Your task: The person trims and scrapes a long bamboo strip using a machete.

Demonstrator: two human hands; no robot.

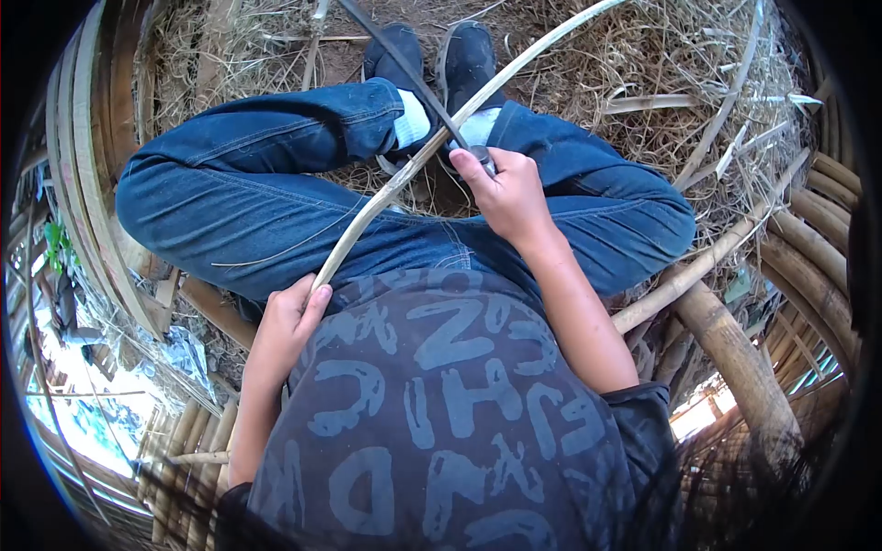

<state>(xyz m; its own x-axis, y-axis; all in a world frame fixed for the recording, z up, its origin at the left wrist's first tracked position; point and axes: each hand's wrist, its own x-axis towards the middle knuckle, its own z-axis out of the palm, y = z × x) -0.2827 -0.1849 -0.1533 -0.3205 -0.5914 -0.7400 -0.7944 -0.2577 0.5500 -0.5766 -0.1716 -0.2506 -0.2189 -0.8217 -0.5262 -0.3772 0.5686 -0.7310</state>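
A long, pale, curved bamboo strip (pixel 372 209) runs from my lap up past the top edge of the view. Its near end is gripped in my left hand (pixel 292 317), the fingers closed around it by my waist. My right hand (pixel 505 193) is wrapped around the handle of a long-bladed knife (pixel 409 72), thumb along the top. The dark blade points up and to the left and crosses the strip near the handle; the strip looks darker and rougher there. The blade's tip is out of view.
My bent legs in blue jeans (pixel 276 174) frame the work, with dark shoes (pixel 469 60) beyond. Dry shavings (pixel 588 83) cover the ground. Split bamboo lengths (pixel 87 174) stand at the left. Bamboo poles (pixel 740 363) lie at the right, close to my elbow.
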